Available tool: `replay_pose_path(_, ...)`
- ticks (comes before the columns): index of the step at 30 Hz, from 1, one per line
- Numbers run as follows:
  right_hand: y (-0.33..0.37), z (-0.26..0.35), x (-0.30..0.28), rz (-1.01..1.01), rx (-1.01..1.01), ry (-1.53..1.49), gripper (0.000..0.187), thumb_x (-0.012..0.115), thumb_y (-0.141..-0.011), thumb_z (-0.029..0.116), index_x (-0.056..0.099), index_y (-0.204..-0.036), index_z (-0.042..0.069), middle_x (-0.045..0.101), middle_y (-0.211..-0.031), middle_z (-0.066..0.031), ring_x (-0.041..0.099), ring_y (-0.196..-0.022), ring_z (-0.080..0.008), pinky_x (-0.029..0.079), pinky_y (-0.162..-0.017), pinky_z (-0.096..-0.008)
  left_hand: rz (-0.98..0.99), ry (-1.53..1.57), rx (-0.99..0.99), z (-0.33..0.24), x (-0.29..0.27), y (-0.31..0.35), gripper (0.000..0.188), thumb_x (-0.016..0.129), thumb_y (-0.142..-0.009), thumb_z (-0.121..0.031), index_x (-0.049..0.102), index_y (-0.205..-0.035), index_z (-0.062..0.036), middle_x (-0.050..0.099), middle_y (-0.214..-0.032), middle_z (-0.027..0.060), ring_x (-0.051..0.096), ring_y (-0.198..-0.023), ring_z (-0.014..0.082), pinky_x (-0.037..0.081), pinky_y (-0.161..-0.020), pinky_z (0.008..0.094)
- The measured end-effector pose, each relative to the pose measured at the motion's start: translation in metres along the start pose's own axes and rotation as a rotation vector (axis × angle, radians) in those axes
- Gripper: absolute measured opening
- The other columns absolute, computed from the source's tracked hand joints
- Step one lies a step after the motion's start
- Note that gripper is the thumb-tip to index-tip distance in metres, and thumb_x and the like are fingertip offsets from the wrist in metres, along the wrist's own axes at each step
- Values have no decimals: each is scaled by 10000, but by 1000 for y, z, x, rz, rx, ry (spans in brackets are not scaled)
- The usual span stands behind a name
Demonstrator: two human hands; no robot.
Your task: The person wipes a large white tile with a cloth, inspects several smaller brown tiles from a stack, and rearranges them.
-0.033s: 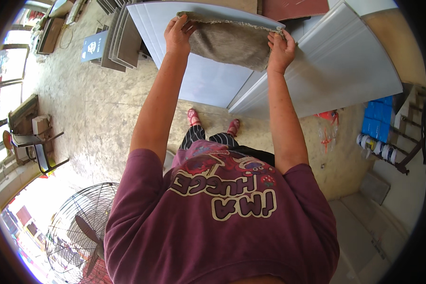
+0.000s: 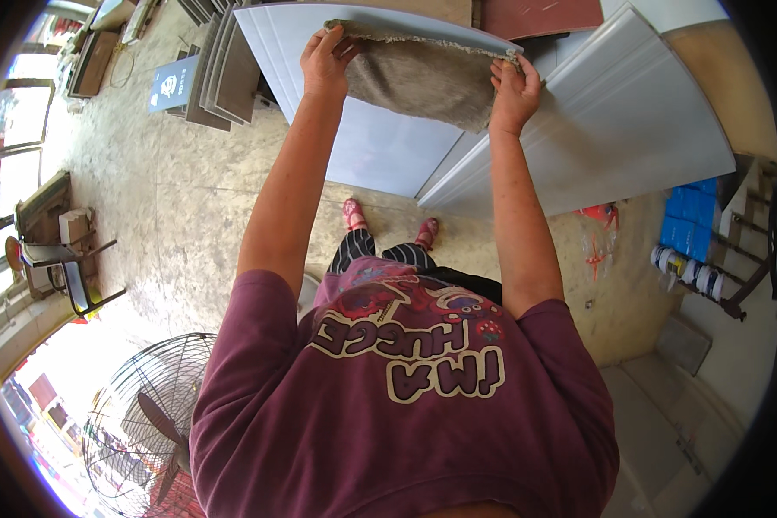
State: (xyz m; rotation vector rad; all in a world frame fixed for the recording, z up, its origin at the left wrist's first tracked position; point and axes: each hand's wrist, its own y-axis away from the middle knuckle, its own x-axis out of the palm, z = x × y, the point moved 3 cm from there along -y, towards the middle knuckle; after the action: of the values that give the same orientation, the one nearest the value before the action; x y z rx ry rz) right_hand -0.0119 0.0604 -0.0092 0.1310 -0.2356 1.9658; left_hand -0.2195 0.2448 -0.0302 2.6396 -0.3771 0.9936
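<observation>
A grey-brown cloth (image 2: 427, 82) with a frayed upper edge hangs stretched between my two hands. My left hand (image 2: 325, 65) pinches its upper left corner, fingers closed. At the upper right corner, my right hand (image 2: 514, 91) grips the same frayed edge between thumb and fingers. Below the edge the cloth sags in soft folds, and it covers part of a large pale grey-blue panel (image 2: 380, 151) behind it. Whether the cloth touches that panel I cannot tell.
A second large ribbed panel (image 2: 596, 129) stands to the right. Several boards (image 2: 233, 73) lean at the upper left. A caged fan (image 2: 151, 423) stands at the lower left, a chair (image 2: 78, 276) at the left. Blue packages (image 2: 689, 220) and white rolls or tubs (image 2: 689, 272) sit at the right.
</observation>
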Motion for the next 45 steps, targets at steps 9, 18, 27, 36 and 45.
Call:
replay_pose_path(9,3,-4,34,110,-72,52,199,575,-855,84,523,-1035,14,634,-869,-67,601,-812,-130,474,-738,-248,20,-75,76,-23,-25,-42,124,599,-814,-115,541,-907,-56,579,-866,73,568,-795,223,475,-727,370)
replay_pose_path(18,27,-2,108,359,-235,123,200,614,-821,70,578,-1016,51,643,-914,-50,609,-836,-97,484,-726,-220,-84,-6,156,-77,-103,-100,134,591,-809,-118,557,-923,-56,563,-877,89,548,-832,244,450,-760,397)
replay_pose_path(27,30,-8,109,324,-199,187,174,616,-813,55,585,-984,47,640,-889,-26,604,-822,-91,476,-741,-220,-139,-1,138,-70,-106,-102,182,585,-816,-115,553,-982,-48,550,-911,75,533,-854,245,439,-792,409)
replay_pose_path(36,6,-5,30,79,-188,24,205,593,-829,23,544,-1027,7,614,-962,-64,573,-885,-117,450,-807,-231,77,-56,47,-13,-36,-50,118,587,-830,-142,584,-909,-55,592,-894,58,567,-865,223,441,-822,373)
replay_pose_path(45,19,-30,-7,-30,-106,191,218,564,-827,19,540,-1043,2,600,-933,-61,569,-849,-114,449,-780,-234,27,-108,-80,28,-36,-24,157,593,-822,-143,575,-933,-34,597,-898,73,573,-856,215,449,-816,361)
